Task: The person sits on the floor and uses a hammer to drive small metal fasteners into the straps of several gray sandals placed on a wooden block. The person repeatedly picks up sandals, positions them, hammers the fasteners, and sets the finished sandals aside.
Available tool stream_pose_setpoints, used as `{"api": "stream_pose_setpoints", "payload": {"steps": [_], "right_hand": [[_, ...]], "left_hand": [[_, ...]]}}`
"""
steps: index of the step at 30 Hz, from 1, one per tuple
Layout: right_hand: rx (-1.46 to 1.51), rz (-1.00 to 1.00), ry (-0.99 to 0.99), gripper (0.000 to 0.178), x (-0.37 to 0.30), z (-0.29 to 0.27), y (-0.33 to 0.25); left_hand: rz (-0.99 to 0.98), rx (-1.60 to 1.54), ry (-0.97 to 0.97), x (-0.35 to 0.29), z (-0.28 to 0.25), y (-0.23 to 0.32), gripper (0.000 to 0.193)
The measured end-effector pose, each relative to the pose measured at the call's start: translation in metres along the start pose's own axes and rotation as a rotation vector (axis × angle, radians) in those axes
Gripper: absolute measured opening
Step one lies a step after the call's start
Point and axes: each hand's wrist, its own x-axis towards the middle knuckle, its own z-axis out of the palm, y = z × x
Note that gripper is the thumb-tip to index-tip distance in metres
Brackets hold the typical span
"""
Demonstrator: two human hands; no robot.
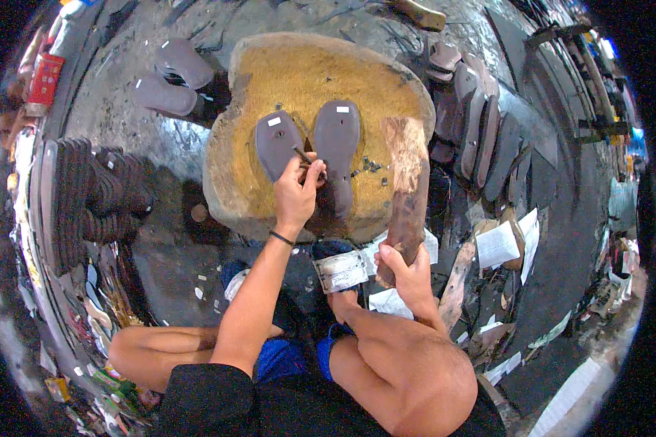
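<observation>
Two dark brown shoe soles lie side by side on a broad yellowish chopping block: a left sole (273,146) with a small hole near its toe end, and a right sole (337,135). Each bears a small white label. Over the inner edge of the left sole, my left hand (297,195) is closed around a thin dark metal punch (300,153), whose lower end my fingers hide. My right hand (412,280) grips the lower end of a thick wooden club (408,164), its pale, worn upper part over the right side of the block (270,62).
Small dark cut-out bits (368,166) lie on the block. Stacked soles (69,197) stand at the left, with more soles (169,95) at the back left and a leaning row (481,120) at the right. Paper scraps (497,244) litter the right side. My sandalled foot (341,271) is beside the block.
</observation>
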Motion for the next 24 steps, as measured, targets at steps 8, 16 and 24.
{"api": "stream_pose_setpoints", "payload": {"steps": [8, 16, 24], "right_hand": [[0.261, -0.615, -0.196, 0.057, -0.023, 0.006, -0.142], [-0.711, -0.087, -0.441, 0.048, 0.048, -0.011, 0.006], [0.162, 0.380, -0.299, 0.031, 0.038, 0.016, 0.040]], "left_hand": [[0.295, 0.418, 0.083, -0.009, 0.003, 0.000, 0.020], [0.267, 0.512, -0.162, -0.010, -0.018, -0.041, 0.016], [-0.294, -0.491, 0.139, 0.005, -0.023, 0.005, 0.032]]}}
